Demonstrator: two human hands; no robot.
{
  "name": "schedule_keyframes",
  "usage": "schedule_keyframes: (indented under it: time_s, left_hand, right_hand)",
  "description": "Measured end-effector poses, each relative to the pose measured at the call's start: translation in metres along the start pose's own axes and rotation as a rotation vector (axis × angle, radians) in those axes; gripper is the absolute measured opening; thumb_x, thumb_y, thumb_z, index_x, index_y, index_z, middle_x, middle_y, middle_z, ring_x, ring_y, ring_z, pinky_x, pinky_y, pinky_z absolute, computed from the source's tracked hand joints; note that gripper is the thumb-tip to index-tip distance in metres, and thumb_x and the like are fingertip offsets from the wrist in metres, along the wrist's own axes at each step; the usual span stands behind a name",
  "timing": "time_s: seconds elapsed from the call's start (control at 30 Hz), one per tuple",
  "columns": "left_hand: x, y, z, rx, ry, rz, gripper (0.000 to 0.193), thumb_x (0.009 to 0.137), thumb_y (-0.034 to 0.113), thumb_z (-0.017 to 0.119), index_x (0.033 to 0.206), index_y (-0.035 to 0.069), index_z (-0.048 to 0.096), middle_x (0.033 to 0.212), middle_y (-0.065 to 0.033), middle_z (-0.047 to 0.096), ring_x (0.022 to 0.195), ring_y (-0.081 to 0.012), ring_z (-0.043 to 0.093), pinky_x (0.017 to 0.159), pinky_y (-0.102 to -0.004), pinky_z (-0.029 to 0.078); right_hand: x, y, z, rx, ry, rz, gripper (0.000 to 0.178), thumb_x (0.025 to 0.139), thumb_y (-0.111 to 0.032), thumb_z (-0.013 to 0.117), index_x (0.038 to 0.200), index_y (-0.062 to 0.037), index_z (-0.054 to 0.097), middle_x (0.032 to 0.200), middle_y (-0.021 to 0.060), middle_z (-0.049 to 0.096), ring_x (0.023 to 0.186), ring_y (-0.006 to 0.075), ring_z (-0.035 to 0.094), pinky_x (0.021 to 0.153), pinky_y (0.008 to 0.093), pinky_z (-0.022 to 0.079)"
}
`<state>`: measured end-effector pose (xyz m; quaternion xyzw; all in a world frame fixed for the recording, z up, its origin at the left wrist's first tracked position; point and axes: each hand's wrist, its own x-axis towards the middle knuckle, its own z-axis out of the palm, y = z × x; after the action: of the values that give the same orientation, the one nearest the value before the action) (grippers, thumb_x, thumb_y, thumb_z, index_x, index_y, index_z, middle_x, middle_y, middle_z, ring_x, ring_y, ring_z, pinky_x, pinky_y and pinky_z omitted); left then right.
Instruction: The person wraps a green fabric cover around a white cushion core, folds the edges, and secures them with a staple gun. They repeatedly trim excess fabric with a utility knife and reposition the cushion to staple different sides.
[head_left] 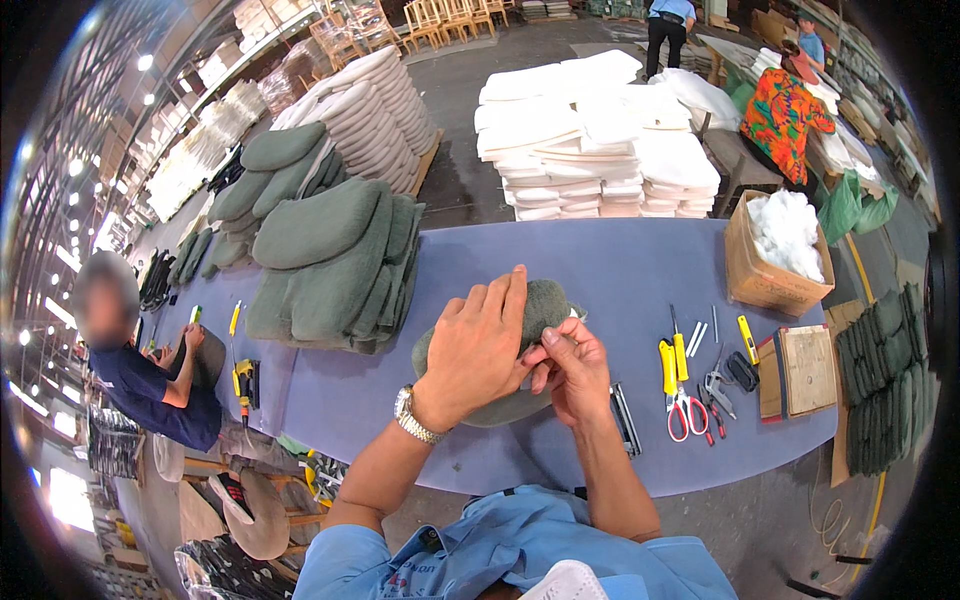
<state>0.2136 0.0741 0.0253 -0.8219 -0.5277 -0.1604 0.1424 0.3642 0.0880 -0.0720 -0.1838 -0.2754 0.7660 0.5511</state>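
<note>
A grey-green padded cushion cover (545, 305) lies on the blue-grey table (640, 265) right in front of me. My left hand (478, 345), with a metal watch at the wrist, presses flat on top of the cushion and grips it. My right hand (572, 368) pinches the cushion's right edge with thumb and fingertips. Much of the cushion is hidden under both hands.
A stack of green cushions (335, 265) sits to the left. Scissors (682, 405), yellow-handled tools and a cutter (745, 340) lie to the right, beside a cardboard box of white stuffing (785, 250). White foam pads (590, 140) are piled behind. A co-worker (150, 385) sits at far left.
</note>
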Motion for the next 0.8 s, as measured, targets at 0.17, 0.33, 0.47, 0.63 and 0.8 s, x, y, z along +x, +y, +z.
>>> schedule_keyframes:
  time_s: [0.17,0.33,0.47,0.63,0.8]
  left_hand:
    - [0.002,-0.004,0.0,0.02,-0.013,0.005,0.095,0.076,0.047,0.077,0.147,-0.008,0.045,0.126,-0.0168,0.062,0.095,-0.0293,0.063,0.074,-0.0395,0.051]
    - [0.006,-0.009,0.01,0.04,0.025,0.026,0.094,0.079,0.049,0.076,0.148,-0.007,0.045,0.123,-0.0156,0.062,0.095,-0.0286,0.063,0.073,-0.0394,0.051]
    - [0.006,-0.005,0.004,0.017,0.016,0.026,0.09,0.073,0.033,0.082,0.145,-0.007,0.048,0.126,-0.0148,0.062,0.097,-0.0264,0.064,0.071,-0.0374,0.051]
    - [0.004,-0.011,0.01,0.047,0.014,0.019,0.098,0.076,0.052,0.078,0.149,-0.005,0.045,0.124,-0.014,0.062,0.095,-0.0283,0.063,0.075,-0.0393,0.052]
    - [0.005,-0.022,0.008,0.004,0.015,0.015,0.096,0.079,0.051,0.077,0.15,-0.004,0.044,0.126,-0.0145,0.062,0.096,-0.0291,0.063,0.076,-0.0399,0.052]
  right_hand:
    - [0.005,0.003,-0.004,-0.078,0.017,-0.063,0.011,0.102,-0.012,0.066,0.1,-0.0048,0.059,0.082,0.0155,0.075,0.052,0.0177,0.065,0.047,0.0265,0.055]
    - [-0.002,0.01,0.009,0.065,0.09,-0.098,0.01,0.101,-0.009,0.068,0.103,-0.0052,0.059,0.083,0.0171,0.075,0.053,0.0172,0.065,0.048,0.0279,0.052]
    - [0.007,0.005,-0.009,-0.007,-0.021,-0.032,0.013,0.101,-0.009,0.068,0.107,-0.006,0.058,0.085,0.0174,0.075,0.052,0.0181,0.065,0.047,0.0284,0.052]
    - [0.009,0.01,-0.006,-0.055,0.008,-0.056,0.014,0.101,-0.01,0.068,0.111,-0.0053,0.059,0.083,0.0155,0.075,0.052,0.018,0.065,0.046,0.0278,0.052]
    - [0.007,0.011,-0.003,-0.233,0.116,-0.106,0.01,0.102,-0.01,0.068,0.107,-0.0027,0.064,0.082,0.0111,0.074,0.057,0.0137,0.066,0.049,0.0263,0.053]
